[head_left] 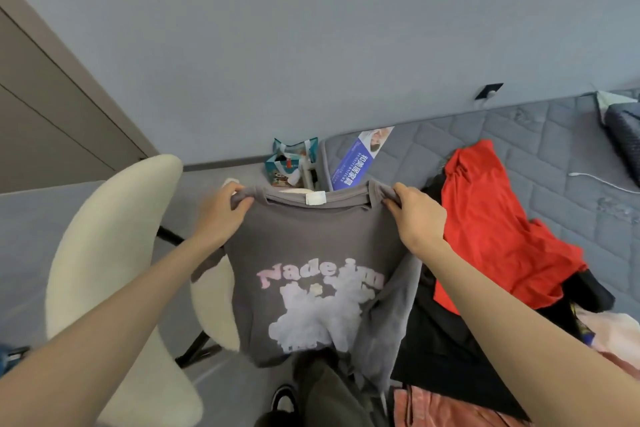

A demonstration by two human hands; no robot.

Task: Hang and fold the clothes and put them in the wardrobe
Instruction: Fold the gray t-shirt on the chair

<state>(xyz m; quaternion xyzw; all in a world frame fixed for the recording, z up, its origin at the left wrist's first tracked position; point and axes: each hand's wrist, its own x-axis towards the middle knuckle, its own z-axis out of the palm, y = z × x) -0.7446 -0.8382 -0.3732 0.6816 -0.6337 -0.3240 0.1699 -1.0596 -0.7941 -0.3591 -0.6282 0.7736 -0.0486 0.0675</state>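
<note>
A grey T-shirt [311,243] with pale pink lettering and a cloud-like print hangs in front of me, its printed side toward me. My left hand [223,213] grips its left shoulder beside the collar. My right hand [417,218] grips the right shoulder. The shirt's hem hangs down to my legs. On the bed to the right lie a red garment [485,218], a black garment [446,350] and a pink one [446,409]. No hanger is in view.
A cream chair [114,246] stands on the left, close to the shirt. A teal paper bag [294,163] sits on the floor by the wall. The grey quilted mattress [540,149] carries a blue leaflet [360,156] and a white cable [602,180]. A beige cabinet door [45,114] is at far left.
</note>
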